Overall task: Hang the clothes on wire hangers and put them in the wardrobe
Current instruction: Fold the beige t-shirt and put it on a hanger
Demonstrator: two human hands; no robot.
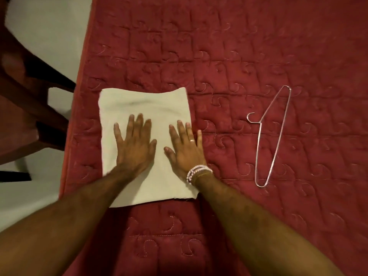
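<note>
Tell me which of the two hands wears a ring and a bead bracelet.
The right hand, the one nearer the wire hanger: a ring on one finger, beads round the wrist. The left hand, also flat on the white cloth, is bare.

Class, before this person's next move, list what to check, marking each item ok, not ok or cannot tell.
1. Hands free: left hand and right hand lie flat on the white cloth, gripping nothing: ok.
2. Wire hanger in sight: lies on the red bedspread, right of the cloth, apart from it: ok.
3. Hanger unobstructed: nothing on it: ok.
4. Cloth on hanger: not yet, lies folded: not ok.
5. Wardrobe open: out of view: cannot tell.
</note>
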